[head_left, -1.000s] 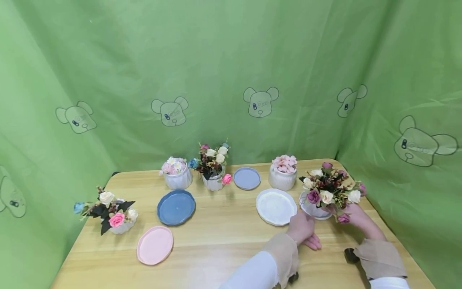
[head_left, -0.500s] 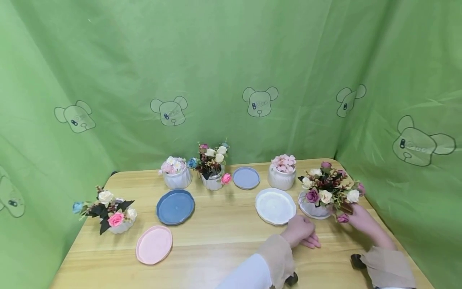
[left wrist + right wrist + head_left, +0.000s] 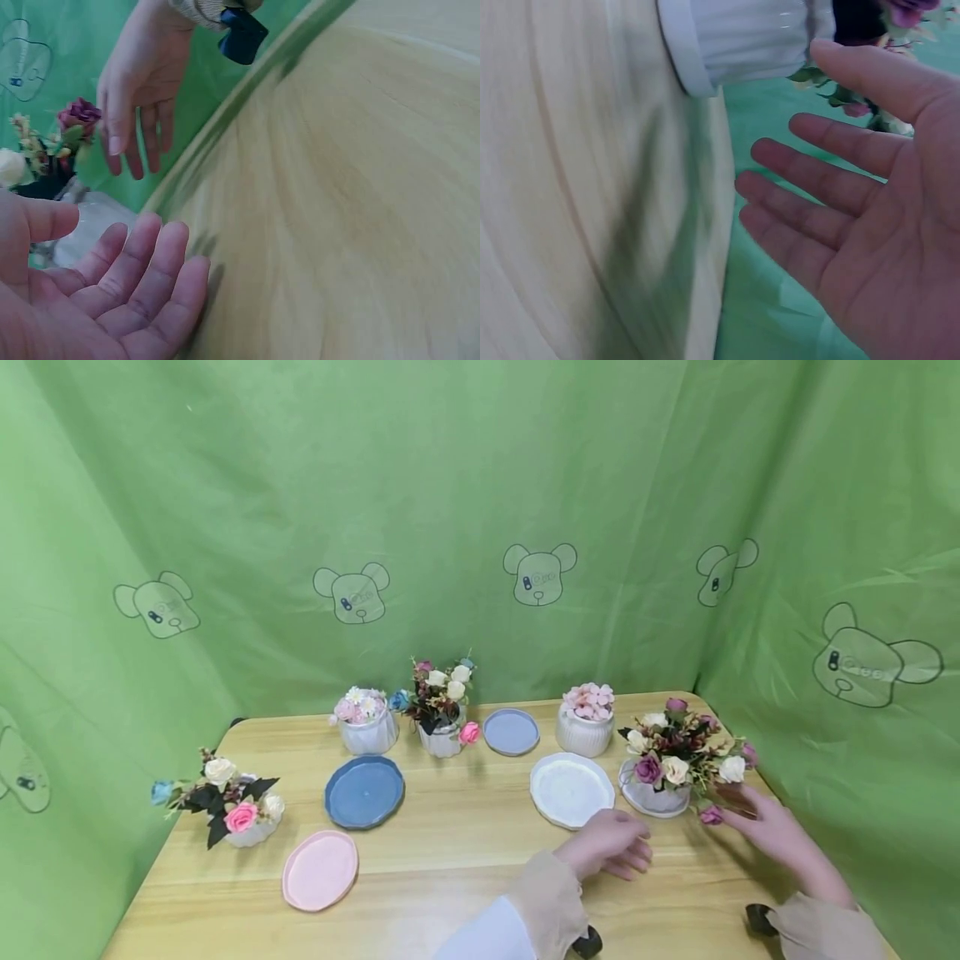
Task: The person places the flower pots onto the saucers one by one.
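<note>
At the table's right stands a white pot (image 3: 663, 799) of purple and cream artificial roses (image 3: 677, 768), set on a white saucer (image 3: 634, 795). My right hand (image 3: 772, 828) is just right of it, fingers spread and holding nothing. In the right wrist view, the thumb of that hand (image 3: 900, 187) appears close to the pot's rim; whether they touch I cannot tell. My left hand (image 3: 609, 843) hovers in front of the white plate (image 3: 572, 789), its fingers relaxed and nothing in them. The left wrist view has this hand (image 3: 112, 300) palm up, fingers loosely extended.
Along the back stand a ribbed pot of pink flowers (image 3: 586, 731), a small lavender plate (image 3: 512, 732), a pot of mixed roses (image 3: 442, 739) and a pot of pale flowers (image 3: 369, 732). Leftward are a blue plate (image 3: 365, 791), a pink plate (image 3: 321, 870) and another rose pot (image 3: 253, 833).
My right hand has let go of the rose pot and drawn back toward the right and front. My left hand has shifted slightly left. The pot stays on its saucer.
</note>
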A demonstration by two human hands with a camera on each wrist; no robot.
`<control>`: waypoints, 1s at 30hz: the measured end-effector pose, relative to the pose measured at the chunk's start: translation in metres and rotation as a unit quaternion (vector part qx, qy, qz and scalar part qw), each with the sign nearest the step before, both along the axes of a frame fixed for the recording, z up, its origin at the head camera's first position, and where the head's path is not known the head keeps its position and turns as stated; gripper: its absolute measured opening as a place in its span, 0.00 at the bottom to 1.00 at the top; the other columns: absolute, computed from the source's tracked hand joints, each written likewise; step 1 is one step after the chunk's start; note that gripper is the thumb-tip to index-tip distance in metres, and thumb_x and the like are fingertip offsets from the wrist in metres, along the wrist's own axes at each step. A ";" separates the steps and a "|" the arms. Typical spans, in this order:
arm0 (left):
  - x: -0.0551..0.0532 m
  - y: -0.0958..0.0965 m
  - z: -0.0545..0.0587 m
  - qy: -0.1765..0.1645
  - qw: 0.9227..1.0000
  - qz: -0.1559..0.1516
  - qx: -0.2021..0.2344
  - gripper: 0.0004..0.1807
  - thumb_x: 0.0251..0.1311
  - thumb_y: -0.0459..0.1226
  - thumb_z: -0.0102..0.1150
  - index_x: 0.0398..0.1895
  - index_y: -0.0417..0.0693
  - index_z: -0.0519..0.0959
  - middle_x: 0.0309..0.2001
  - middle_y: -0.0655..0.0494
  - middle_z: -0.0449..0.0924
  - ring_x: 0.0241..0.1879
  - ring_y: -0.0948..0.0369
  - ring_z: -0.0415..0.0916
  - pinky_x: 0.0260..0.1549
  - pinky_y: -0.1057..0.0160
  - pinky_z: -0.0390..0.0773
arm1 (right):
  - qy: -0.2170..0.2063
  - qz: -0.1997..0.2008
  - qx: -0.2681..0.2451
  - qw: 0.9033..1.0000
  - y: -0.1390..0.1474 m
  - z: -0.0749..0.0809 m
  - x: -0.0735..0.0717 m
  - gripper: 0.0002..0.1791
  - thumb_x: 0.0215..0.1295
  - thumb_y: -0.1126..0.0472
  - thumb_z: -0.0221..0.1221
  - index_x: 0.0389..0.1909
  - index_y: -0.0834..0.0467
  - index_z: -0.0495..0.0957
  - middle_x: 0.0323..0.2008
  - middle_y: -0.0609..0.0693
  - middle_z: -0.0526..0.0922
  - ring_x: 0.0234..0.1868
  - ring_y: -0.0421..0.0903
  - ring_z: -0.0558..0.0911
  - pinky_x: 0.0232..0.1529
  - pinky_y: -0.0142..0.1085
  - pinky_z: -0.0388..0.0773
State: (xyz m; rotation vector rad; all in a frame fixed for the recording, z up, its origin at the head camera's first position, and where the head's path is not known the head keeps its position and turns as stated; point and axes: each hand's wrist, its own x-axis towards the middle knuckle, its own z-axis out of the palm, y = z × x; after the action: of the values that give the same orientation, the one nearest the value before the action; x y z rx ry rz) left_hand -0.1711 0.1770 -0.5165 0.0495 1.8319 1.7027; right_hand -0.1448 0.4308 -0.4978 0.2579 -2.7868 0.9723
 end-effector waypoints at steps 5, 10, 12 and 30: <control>-0.001 -0.015 0.007 0.018 1.000 -0.002 0.000 0.08 0.63 0.43 0.57 0.33 0.50 0.81 0.25 0.53 0.83 0.20 0.62 0.76 0.19 0.61 0.80 | -0.019 -0.026 0.035 0.999 -0.002 0.012 0.009 0.26 0.65 0.59 0.61 0.58 0.71 0.70 0.52 0.74 0.77 0.44 0.28 0.78 0.38 0.25 0.77; -0.001 -0.034 0.017 0.022 0.999 -0.004 0.024 0.08 0.64 0.44 0.56 0.34 0.51 0.81 0.26 0.55 0.83 0.21 0.63 0.75 0.20 0.65 0.77 | -0.036 -0.055 0.067 0.996 -0.007 0.020 0.021 0.30 0.67 0.53 0.59 0.60 0.71 0.68 0.55 0.76 0.74 0.49 0.74 0.77 0.44 0.52 0.80; -0.001 -0.043 0.022 0.029 0.999 -0.005 0.030 0.09 0.64 0.44 0.55 0.34 0.51 0.81 0.26 0.55 0.83 0.21 0.63 0.76 0.21 0.65 0.77 | -0.036 -0.062 0.073 0.995 -0.009 0.022 0.026 0.30 0.68 0.52 0.58 0.61 0.71 0.67 0.56 0.76 0.74 0.50 0.76 0.75 0.45 0.62 0.76; -0.013 -0.132 0.034 0.052 0.992 0.051 0.100 0.18 0.69 0.46 0.49 0.47 0.42 0.77 0.32 0.55 0.81 0.28 0.64 0.77 0.30 0.68 0.79 | -0.053 -0.090 0.078 0.991 -0.035 0.014 0.047 0.26 0.68 0.54 0.57 0.54 0.73 0.71 0.47 0.75 0.79 0.44 0.69 0.80 0.43 0.60 0.78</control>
State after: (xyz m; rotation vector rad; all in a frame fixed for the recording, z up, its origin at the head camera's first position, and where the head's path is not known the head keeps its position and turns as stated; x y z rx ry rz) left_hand -0.1843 0.0455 -0.4825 0.1325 1.7583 1.9840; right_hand -0.0977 0.3954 -0.4836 -0.0263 -2.9244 0.7491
